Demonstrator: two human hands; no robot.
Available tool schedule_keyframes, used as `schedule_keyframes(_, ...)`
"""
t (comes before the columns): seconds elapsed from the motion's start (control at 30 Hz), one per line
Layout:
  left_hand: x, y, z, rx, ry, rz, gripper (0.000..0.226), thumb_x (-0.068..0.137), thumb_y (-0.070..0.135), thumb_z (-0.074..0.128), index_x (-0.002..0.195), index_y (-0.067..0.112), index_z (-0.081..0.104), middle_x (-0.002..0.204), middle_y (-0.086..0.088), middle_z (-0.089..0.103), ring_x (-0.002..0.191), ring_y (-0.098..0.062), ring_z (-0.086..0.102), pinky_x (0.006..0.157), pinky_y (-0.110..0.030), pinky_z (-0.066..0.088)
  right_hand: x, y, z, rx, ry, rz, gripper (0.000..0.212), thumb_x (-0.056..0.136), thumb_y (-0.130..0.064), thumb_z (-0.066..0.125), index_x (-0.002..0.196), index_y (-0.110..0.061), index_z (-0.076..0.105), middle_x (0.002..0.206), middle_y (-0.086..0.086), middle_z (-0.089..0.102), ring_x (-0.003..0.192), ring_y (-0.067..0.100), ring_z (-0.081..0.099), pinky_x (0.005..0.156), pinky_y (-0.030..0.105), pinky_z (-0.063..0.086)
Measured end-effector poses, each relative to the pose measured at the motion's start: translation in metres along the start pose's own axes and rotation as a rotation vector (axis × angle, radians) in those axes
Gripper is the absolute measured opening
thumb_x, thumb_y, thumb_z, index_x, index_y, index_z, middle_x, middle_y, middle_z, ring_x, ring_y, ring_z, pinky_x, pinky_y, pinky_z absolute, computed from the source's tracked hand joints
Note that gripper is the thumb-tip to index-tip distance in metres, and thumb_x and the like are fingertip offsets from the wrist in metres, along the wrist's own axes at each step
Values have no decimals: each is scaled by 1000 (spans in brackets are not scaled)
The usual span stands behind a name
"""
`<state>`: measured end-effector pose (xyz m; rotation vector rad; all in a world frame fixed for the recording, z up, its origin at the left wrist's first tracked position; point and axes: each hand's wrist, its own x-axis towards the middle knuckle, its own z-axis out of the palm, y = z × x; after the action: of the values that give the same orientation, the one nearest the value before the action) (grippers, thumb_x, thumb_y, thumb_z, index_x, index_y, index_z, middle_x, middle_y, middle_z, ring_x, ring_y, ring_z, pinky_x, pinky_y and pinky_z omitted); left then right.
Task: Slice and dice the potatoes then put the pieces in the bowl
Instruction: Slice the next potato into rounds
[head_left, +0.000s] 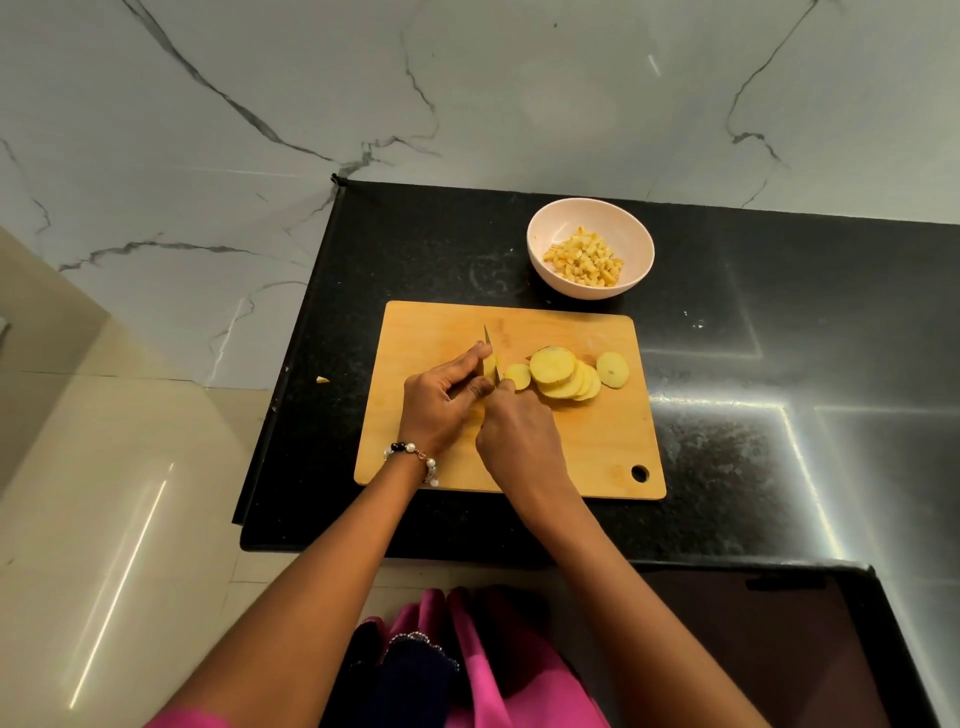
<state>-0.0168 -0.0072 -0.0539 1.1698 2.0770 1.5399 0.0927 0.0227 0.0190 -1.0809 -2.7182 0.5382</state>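
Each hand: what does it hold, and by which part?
Left hand grips the potato end; right hand grips the knife by its hidden handle.

Your left hand (445, 400) holds the uncut end of the potato (489, 367) on the wooden cutting board (415, 332), and your right hand (519, 436) grips the knife (491, 349), blade down against it. Cut slices (563, 375) lie fanned just right of the blade. Beyond the board, the bowl (623, 221) holds diced pieces (583, 258).

One head-worn wide-angle camera looks forward and steeply down, close above the cutting board (519, 441) on the black countertop (727, 364).
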Motion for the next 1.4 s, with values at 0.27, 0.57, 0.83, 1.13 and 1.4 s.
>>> schedule_keyframes(0.27,0,-1,3,26,15,5,40,82,9,71,121,10,62,123,-2,62,114,1,55,99,-18,44,-17,5,23,-76,-1,104,40,95,-2,28,134,2,36,106,21,60,94,37,58,67,34,34)
schedule_keyframes(0.57,-1,0,1,39,73,-71,38,83,14,71,120,14,63,111,6,65,102,12,54,89,-6,42,-42,23,41,-220,-111,98,47,74,3,65,120,12,55,61,17,60,43,31,56,42,28,26)
schedule_keyframes(0.83,-2,0,-1,33,49,-106,40,82,17,71,122,15,62,114,12,58,95,30,45,87,0,38,-25,49,30,15,71,17,42,100,-19,37,138,0,41,83,19,67,72,38,60,57,38,36)
schedule_keyframes(1.13,-2,1,-3,-11,38,-85,41,81,13,72,121,12,62,123,-3,62,111,1,56,96,-20,47,-23,23,5,156,81,37,30,100,-20,39,119,-1,53,84,21,64,74,38,57,57,36,36)
schedule_keyframes(1.4,-3,3,-3,-29,33,-88,42,82,15,71,122,14,60,125,-3,61,113,-2,56,97,-21,47,-22,20,1,141,57,47,28,100,-20,39,117,-3,52,83,19,63,71,36,57,55,33,33)
